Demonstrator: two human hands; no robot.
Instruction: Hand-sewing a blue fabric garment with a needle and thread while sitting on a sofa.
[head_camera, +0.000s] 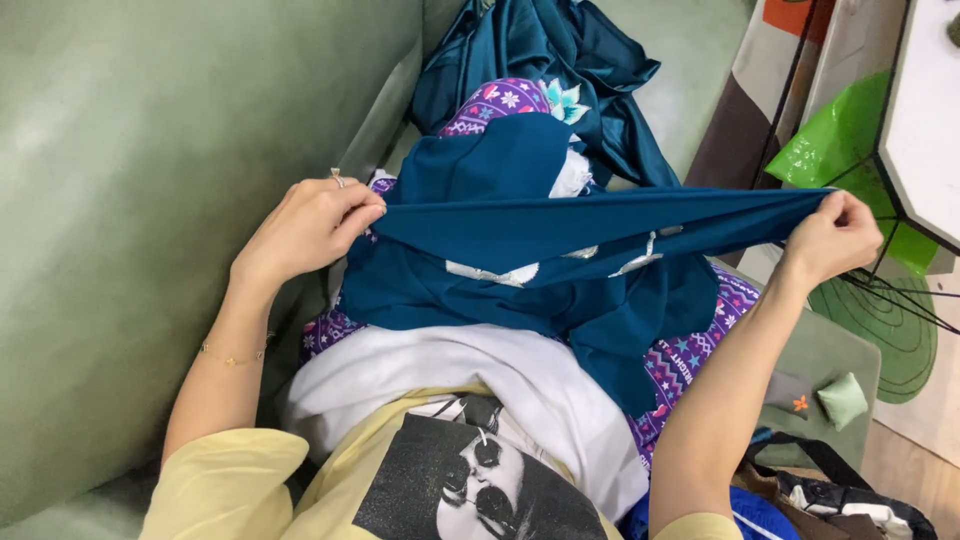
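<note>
- The left hand (305, 228) pinches one end of a dark teal garment (560, 225), fingers closed tight on the fabric's edge beside the green sofa back (130, 200).
- The right hand (832, 238) grips the opposite end, also closed on the cloth, so the top edge runs taut and nearly level between the two hands.
- Below that stretched edge the teal garment hangs in loose folds over the person's lap, showing a few pale patches; it looks light, soft and limp, likely to slip and sag unless held at corners or along a hem.
- Under it lie a purple patterned cloth (690, 360) and a white garment (520, 385), resting against the person's yellow shirt (250, 480).
- Farther up the sofa, a shiny teal satin piece (560, 50) sits in a crumpled heap.
- At the right edge stand a white table (935, 130) with thin black legs, a green plastic bag (850, 150) beneath it, and an open bag (850, 495) on the floor.
</note>
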